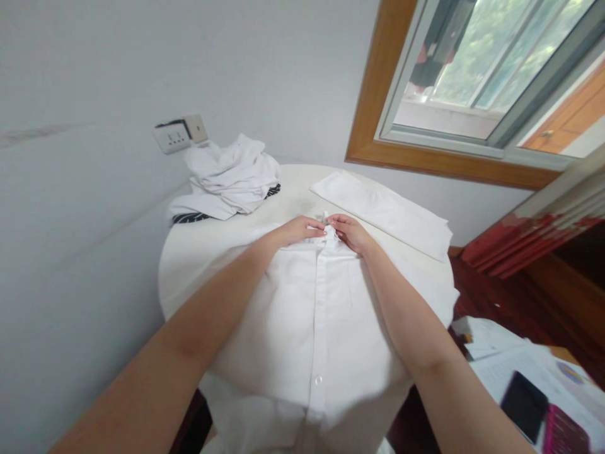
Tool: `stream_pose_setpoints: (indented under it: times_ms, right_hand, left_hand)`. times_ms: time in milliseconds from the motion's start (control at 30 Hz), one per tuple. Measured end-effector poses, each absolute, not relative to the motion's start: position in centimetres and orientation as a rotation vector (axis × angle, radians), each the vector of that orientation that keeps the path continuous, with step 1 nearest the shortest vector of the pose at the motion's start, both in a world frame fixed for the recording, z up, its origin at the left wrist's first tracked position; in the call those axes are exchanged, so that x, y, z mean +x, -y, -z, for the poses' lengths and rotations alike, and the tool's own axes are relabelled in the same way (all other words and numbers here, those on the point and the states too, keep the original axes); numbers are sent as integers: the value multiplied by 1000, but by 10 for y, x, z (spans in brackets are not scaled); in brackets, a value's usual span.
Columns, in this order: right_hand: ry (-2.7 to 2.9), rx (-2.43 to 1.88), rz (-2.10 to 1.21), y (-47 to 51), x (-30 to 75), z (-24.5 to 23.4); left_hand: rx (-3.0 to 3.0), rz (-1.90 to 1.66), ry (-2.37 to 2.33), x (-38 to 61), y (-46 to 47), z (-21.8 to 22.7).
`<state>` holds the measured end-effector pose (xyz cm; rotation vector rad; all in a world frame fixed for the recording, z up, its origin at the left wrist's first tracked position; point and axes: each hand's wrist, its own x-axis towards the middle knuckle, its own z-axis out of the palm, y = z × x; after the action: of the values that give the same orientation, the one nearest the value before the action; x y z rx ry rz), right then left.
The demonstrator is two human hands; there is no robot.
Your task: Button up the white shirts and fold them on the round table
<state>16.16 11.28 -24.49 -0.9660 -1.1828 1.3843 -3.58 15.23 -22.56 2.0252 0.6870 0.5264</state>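
Observation:
A white button-front shirt (288, 315) lies spread over a round white table (297, 180), its lower part hanging over the near edge. At the shirt's far end my left hand (302, 231) pinches the bunched cloth near the collar. My right hand (348, 232) grips the same gathered spot from the other side, fingertips almost meeting the left ones. The button placket runs down the middle toward me, with a button (318, 380) showing low on it. What exactly lies between the fingertips is too small to make out.
A heap of crumpled white clothes (231, 170) sits at the table's back left, by a wall socket (172, 137). Folded white cloth (382, 211) lies at the back right. Lower right are papers (515, 353), a dark phone (524, 403) and a pink-edged object (564, 432). A wood-framed window (425, 157) is behind.

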Motion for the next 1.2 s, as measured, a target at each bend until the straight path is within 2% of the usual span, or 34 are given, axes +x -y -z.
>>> stream_pose_setpoints:
  times_ms: [200, 433, 733, 867, 1067, 1200]
  right_hand:
    - [1227, -948, -1419, -111, 162, 244]
    - [1211, -935, -1410, -114, 162, 247]
    - [1203, -963, -1357, -116, 163, 247]
    - [1356, -1028, -1231, -116, 162, 247]
    - [1626, -1215, -832, -116, 158, 250]
    - [1662, -1246, -732, -115, 156, 249]
  left_hand:
    - [2139, -464, -694, -33, -155, 225]
    - [2168, -657, -721, -22, -160, 236]
    - [2238, -737, -925, -20, -161, 235]
    - [2420, -721, -1115, -26, -157, 234]
    - [2661, -648, -1299, -27, -145, 229]
    - [2755, -621, -1347, -25, -141, 228]
